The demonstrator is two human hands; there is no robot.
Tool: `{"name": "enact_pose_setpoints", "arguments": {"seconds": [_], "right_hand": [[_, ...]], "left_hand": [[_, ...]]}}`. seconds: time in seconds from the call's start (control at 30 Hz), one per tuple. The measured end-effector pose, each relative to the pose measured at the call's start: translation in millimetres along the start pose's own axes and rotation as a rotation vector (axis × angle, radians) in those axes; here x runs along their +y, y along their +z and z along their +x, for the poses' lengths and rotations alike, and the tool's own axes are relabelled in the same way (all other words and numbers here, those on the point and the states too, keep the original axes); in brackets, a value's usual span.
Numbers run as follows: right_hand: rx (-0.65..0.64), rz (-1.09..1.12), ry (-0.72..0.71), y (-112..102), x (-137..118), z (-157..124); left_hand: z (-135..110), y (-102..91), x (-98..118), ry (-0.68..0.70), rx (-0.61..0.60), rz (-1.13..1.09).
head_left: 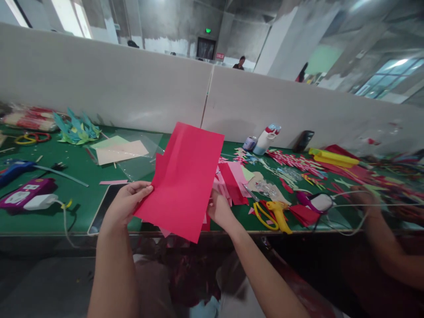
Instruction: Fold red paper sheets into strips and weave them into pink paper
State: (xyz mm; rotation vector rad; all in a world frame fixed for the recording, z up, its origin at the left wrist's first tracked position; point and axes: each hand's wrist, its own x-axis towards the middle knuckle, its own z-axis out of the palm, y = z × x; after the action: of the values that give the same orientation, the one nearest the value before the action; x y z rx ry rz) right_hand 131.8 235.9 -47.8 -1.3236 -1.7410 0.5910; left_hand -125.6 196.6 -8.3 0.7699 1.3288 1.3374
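A sheet of red paper [188,176], with a notch in its left edge, is held up tilted above the front of the table. My left hand [127,201] pinches its lower left edge between thumb and fingers. At the right edge, my right hand [220,207] is closed on the sheet, its fingers partly hidden behind the paper. Under my left forearm lies a dark flat device with a pale rim [102,210]. Pink and red paper strips [235,176] lie just beyond my right hand. Yellow-handled scissors [265,216] and a yellow glue gun [280,214] rest to its right.
The green table [79,168] runs along a white partition [132,88]. On the left are a purple power strip [28,194] and a blue-green paper craft [76,128]. A white bottle [266,139] stands behind the strips. A co-worker's blurred hand [366,201] is at right.
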Motion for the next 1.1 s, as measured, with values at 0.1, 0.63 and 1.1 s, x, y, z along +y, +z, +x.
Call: {"name": "enact_pose_setpoints", "arguments": {"seconds": [0.1,0.63,1.1], "right_hand": [[-0.02,0.327,0.125,-24,1,3],[0.114,0.876,0.452,-73,8,-27],[0.018,0.844,0.691,-64,33,-67]], "left_hand": [[1,2.5,-3,-0.032,-0.038,-0.004],[6,21.2,-10,-0.011,-0.271,0.299],[12,24.8,-11,0.309,0.104,1.17]]}}
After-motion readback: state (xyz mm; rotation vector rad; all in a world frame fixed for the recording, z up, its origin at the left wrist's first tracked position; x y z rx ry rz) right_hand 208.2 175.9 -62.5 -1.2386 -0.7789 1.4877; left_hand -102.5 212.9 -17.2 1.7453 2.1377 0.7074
